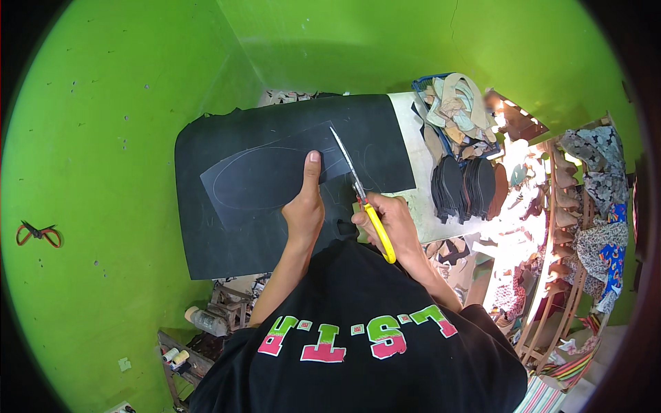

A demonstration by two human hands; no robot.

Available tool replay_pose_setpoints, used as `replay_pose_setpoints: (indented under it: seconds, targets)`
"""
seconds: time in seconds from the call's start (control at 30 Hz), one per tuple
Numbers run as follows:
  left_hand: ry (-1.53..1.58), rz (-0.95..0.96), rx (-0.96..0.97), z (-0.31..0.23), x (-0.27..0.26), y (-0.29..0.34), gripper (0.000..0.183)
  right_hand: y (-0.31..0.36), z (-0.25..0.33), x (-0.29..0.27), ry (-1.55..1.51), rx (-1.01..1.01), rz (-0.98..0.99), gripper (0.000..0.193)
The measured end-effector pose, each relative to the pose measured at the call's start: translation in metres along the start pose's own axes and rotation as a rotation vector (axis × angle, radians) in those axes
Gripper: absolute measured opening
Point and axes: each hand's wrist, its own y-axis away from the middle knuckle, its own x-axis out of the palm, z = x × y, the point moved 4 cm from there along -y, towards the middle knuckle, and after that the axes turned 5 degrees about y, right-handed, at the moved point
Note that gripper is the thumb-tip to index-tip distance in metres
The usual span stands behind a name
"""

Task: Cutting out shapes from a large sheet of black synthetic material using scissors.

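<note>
1. Left hand (303,206): closed on the near edge of a cut dark sheet piece (272,177), thumb pressed flat on top, pointing to 12 o'clock.
2. Right hand (389,221): wrapped round yellow-handled scissors (358,189), blades narrowly parted, tips toward 11 o'clock, at the piece's right edge.
3. Piece over a large black sheet (234,234) on the table (413,148).

Table (420,148) w/ black sheet (227,234), cutouts (463,186)

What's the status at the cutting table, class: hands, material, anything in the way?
Left hand pins the dark sheet piece. Right hand works yellow-handled scissors, blades open at its edge. Nothing blocking the cut.
</note>
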Motion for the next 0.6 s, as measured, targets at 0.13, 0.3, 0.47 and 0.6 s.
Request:
replay_pose_setpoints:
  seconds: [0.13,0.3,0.47,0.6]
  targets:
    - [-0.375,0.030,0.460,0.000,0.002,0.006,0.009,0.002,-0.001,0.002,-0.089,0.028,-0.001,0.054]
    - [0.053,0.120,-0.061,0.007,0.001,0.011,0.012,-0.002,-0.005,-0.001,-0.108,-0.062,-0.035,0.053]
    - [0.248,0.026,-0.110,0.017,0.004,0.009,0.012,0.001,-0.001,0.001,-0.123,0.009,-0.024,0.052]
    - [-0.011,-0.038,0.077,0.009,0.000,0.013,0.014,0.004,0.005,-0.003,-0.240,0.076,-0.041,0.054]
